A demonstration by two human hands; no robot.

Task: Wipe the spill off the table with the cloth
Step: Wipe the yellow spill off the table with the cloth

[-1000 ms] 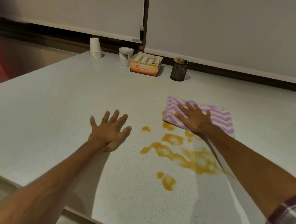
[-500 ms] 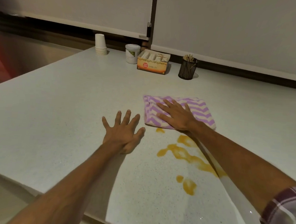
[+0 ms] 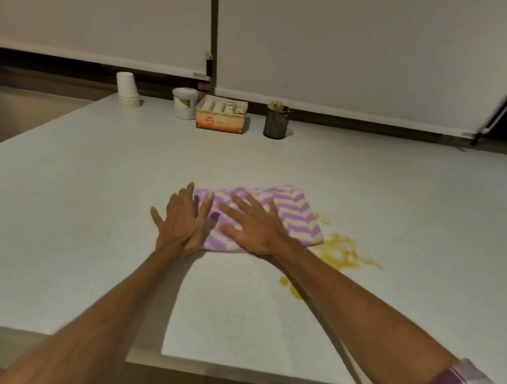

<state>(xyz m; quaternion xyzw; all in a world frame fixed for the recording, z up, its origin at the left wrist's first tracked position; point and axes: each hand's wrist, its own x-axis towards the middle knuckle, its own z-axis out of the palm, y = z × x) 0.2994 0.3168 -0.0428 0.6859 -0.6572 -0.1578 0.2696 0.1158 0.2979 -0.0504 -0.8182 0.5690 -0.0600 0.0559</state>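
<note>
Both hands flat, fingers spread: right hand (image 3: 257,231) pressing on the cloth (image 3: 286,215), left hand (image 3: 181,222) at its left edge. Spill (image 3: 339,252) sits right of the cloth. Box (image 3: 221,118) label beyond is unreadable.

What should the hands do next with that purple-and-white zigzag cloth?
Probably slide the purple-and-white zigzag cloth rightward: the orange-yellow spill lies just past its right edge, uncovered. The right hand presses flat on it; the left hand rests at its left edge.
</note>
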